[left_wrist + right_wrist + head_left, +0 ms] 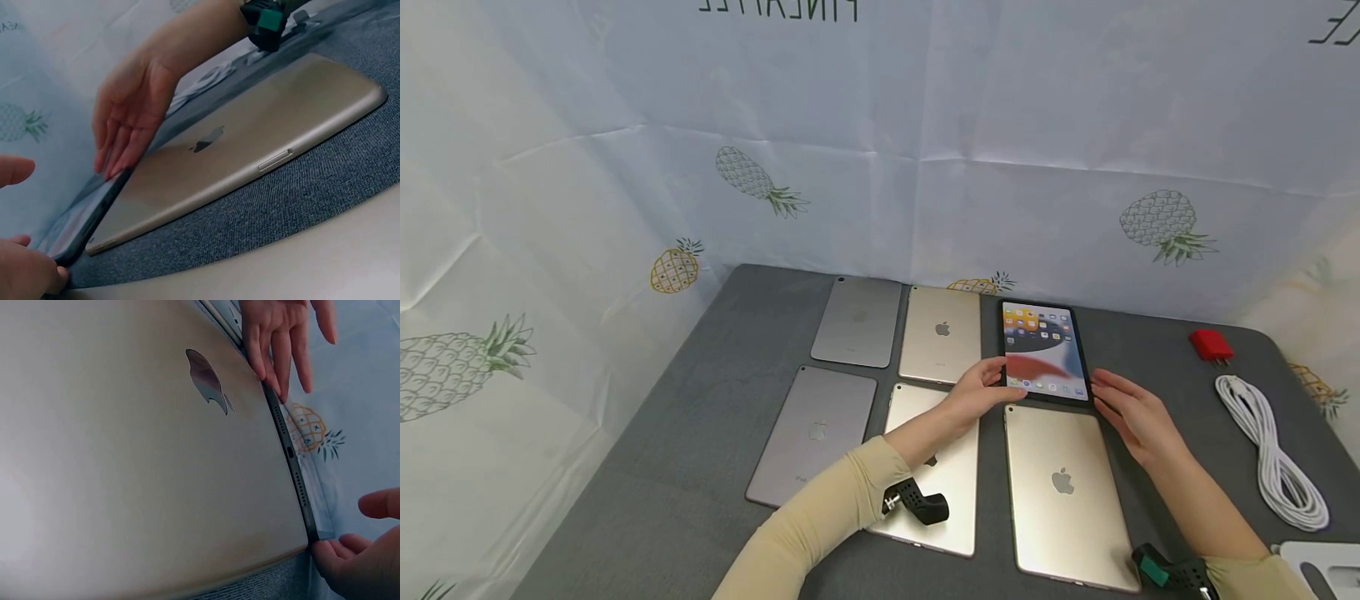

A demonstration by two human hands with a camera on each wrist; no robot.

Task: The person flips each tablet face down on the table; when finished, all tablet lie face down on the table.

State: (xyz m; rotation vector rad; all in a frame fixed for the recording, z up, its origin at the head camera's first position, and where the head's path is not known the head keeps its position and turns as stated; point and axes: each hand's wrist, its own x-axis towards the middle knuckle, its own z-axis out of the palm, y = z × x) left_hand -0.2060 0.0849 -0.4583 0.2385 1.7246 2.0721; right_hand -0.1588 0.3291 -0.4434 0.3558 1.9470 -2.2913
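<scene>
A tablet with a lit screen [1043, 354] and black border lies face up at the back of the grey table. My left hand [976, 393] touches its lower left edge, the thumb held apart from the other fingers. At the lower right corner, my right hand [1138, 417] rests its extended fingers along the side, thumb raised in the right wrist view. Neither hand closes round the tablet. Just in front lies a gold tablet [1063, 500], back up. Under my left forearm, another pale gold tablet [947, 508] is partly hidden.
Left of the lit tablet are a gold tablet [940, 333] and two grey tablets [857, 321], all back up. A red charger plug [1210, 344] and a coiled white cable [1273, 454] lie at right. A white object [1318, 557] sits at the near right corner. Pineapple-print cloth [880, 208] hangs behind.
</scene>
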